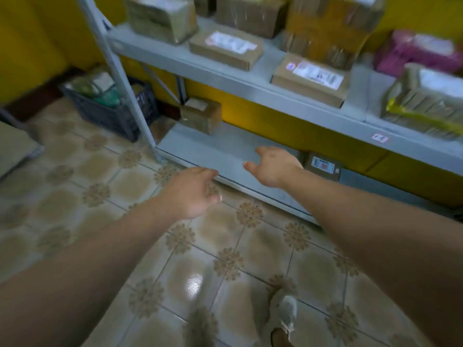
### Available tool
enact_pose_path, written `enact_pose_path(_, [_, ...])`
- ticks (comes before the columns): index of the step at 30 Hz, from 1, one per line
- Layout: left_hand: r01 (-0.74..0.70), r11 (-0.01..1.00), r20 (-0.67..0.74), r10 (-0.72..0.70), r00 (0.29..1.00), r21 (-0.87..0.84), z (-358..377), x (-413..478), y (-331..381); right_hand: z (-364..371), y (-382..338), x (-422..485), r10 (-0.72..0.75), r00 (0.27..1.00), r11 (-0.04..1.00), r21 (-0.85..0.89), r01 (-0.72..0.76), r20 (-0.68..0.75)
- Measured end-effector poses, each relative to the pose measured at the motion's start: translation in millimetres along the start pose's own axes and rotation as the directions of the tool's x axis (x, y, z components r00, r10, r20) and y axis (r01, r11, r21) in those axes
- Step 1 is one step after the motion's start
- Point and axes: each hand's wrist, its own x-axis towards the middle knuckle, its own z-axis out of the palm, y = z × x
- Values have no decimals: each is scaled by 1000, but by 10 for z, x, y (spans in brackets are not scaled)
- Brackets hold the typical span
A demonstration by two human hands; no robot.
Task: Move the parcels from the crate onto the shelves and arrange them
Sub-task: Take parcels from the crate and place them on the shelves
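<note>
Dark plastic crate [110, 116] of parcels [100, 87] stands far left of both hands, left hand [193, 192] nearer; right hand [273, 167] hovers over lower shelf [213, 149]; fingers [261, 152] loosely curled, holding nothing.

Dark plastic crate [110, 113] sits on the floor at ten o'clock, holding wrapped parcels [99, 87]. Grey shelves [250, 83] span twelve to three o'clock: taped brown boxes [225, 50] crowd the upper level; a small brown box [200, 115] and a labelled box [323, 167], well apart, sit on the lower
</note>
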Motion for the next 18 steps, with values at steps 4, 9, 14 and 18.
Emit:
enact_pose_path(4, [55, 998, -89, -55, 994, 5, -1002, -791, -153, -888, -784, -436, -75, 993, 997, 11, 76, -94])
enact_pose_path(9, [139, 990, -257, -129, 958, 20, -1989, -1456, -290, -1774, -1533, -753, -195, 959, 981, -18, 195, -207])
enact_pose_path(14, [193, 980, -327, -167, 930, 49, -2545, -1597, -453, -2323, -1955, -676, -282, 916, 958, -38, 283, -287])
enact_pose_path(18, [256, 966, -334, -226, 915, 47, -2810, -1387, -682, -2583, -2128, -343, -345, 888, 939, -94, 332, -305])
